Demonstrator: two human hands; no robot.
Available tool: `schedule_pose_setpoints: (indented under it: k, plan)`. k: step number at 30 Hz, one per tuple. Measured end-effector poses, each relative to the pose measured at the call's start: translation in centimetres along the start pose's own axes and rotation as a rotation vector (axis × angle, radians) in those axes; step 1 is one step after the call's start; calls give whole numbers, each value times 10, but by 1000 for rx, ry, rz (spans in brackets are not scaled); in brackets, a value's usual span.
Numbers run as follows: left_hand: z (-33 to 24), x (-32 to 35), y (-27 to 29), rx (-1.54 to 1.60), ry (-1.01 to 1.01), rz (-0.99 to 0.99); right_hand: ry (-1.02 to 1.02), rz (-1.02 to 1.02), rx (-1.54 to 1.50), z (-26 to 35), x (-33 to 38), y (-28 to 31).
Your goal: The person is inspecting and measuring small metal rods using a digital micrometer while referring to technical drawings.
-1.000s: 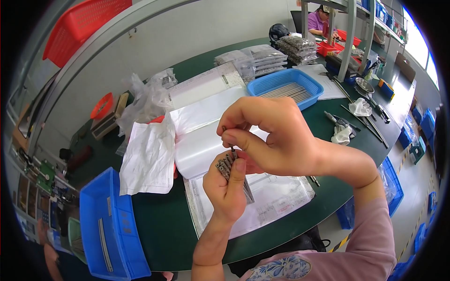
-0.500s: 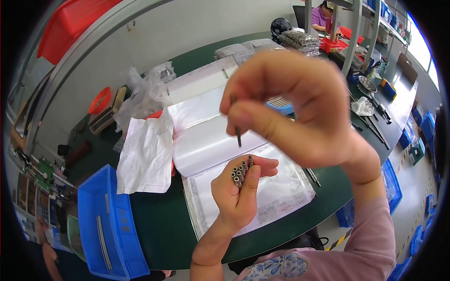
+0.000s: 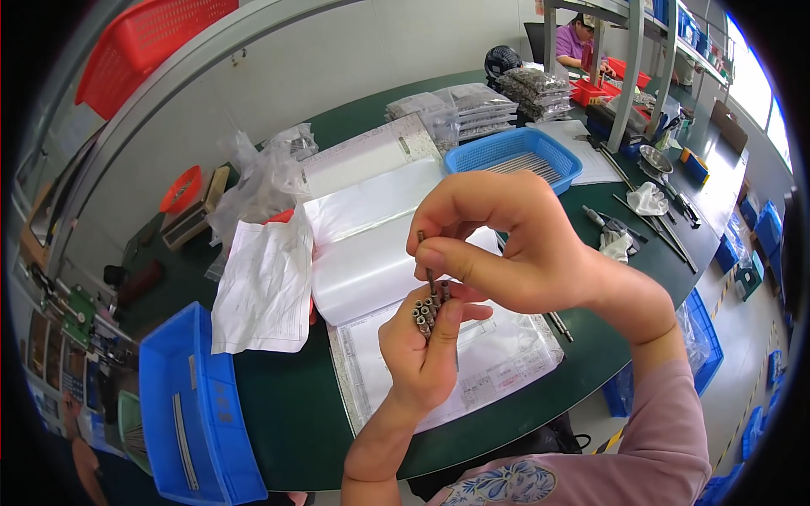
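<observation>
My left hand [image 3: 419, 358] is closed round a bundle of several small metal tubes [image 3: 424, 314], their hollow ends facing up. Just above it, my right hand [image 3: 506, 240] pinches a thin dark metal pin [image 3: 427, 253] between thumb and forefinger. The pin points down, and its lower tip meets the open end of one tube or lies right over it; I cannot tell how deep it sits. Under both hands lies an open binder of printed sheets in clear sleeves [image 3: 498, 367].
A blue bin [image 3: 221, 405] stands at the left beside a crumpled paper sheet [image 3: 263, 287]. Behind my right hand is a light blue basket [image 3: 506, 143] of thin rods. Bags of small parts [image 3: 485, 110] are stacked at the back. Tools [image 3: 666, 223] lie at the right; a person [image 3: 578, 42] sits far off.
My right hand has come down and away from the camera, bringing the pin from above the bundle to the tube ends. My left hand has barely moved.
</observation>
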State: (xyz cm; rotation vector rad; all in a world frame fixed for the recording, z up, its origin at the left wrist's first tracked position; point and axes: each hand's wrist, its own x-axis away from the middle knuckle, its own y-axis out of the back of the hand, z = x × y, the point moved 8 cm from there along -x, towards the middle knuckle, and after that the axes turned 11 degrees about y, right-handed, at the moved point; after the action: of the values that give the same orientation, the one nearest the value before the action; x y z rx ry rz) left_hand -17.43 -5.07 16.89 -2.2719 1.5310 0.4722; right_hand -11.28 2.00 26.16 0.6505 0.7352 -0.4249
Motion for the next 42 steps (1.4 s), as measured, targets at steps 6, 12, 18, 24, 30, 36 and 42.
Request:
schedule_pose_setpoints:
  k: [6, 12, 18, 24, 30, 36, 42]
  plan:
    - [-2, -1, 5, -63, -48, -42, 254, 60, 396, 25, -5, 0]
    - [-2, 0, 7, -76, -54, -106, 195, 112, 339, 18, -11, -3]
    - [-2, -1, 10, -144, -102, -153, 195, 138, 416, 18, -7, -6]
    - [-3, 2, 11, -104, -123, -183, 248, 101, 286, 16, -3, -11]
    - [-3, 0, 9, -89, -140, -156, 232, 83, 340, 17, 5, -11]
    - [6, -2, 9, 10, -12, -99, 224, -15, 299, 22, -3, -13]
    - [5, -1, 8, -57, -15, -125, 353, -31, 167, 49, -19, 8]
